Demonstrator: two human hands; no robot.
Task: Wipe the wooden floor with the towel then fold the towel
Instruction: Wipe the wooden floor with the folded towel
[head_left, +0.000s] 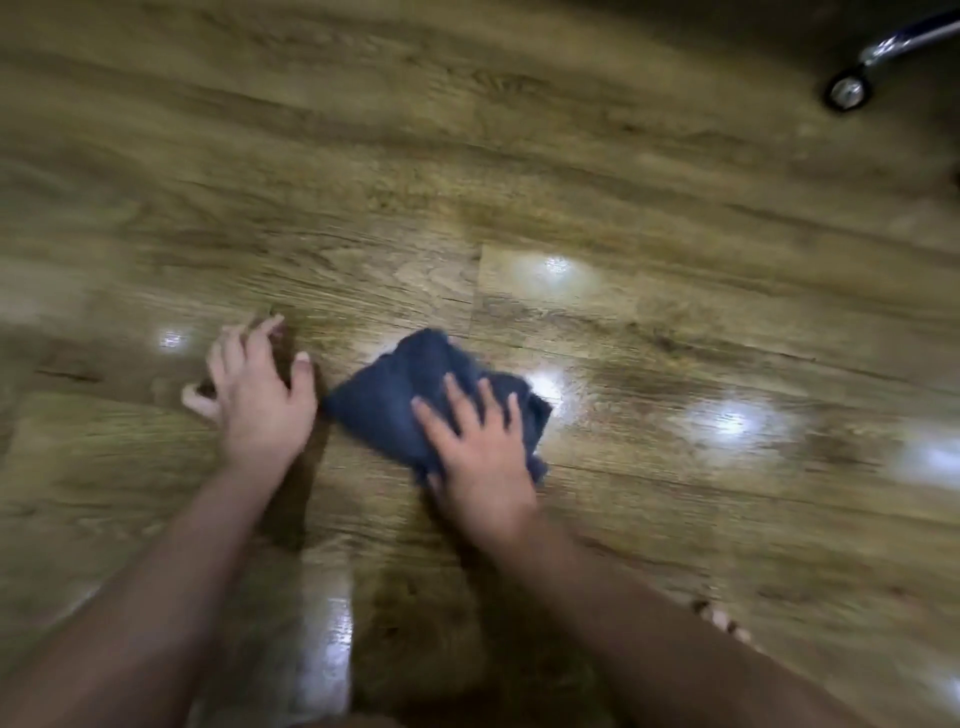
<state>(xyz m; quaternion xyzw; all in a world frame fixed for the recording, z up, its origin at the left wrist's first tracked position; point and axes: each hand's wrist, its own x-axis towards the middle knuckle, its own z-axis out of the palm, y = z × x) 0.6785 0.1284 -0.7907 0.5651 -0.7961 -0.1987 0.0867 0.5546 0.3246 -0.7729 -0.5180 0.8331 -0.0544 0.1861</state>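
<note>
A dark blue towel (400, 395) lies bunched on the wooden floor (519, 171) in the lower middle of the head view. My right hand (480, 447) presses flat on the towel's near right part, fingers spread and straight. My left hand (260, 387) is just left of the towel, fingers spread, its fingertips resting on the bare floor and holding nothing. The picture is blurred by motion.
A chair's caster wheel (847, 92) on a chrome leg (904, 39) stands at the top right. Bright light reflections (730, 422) shine on the planks to the right of the towel. Toes of a bare foot (724, 623) show at the lower right.
</note>
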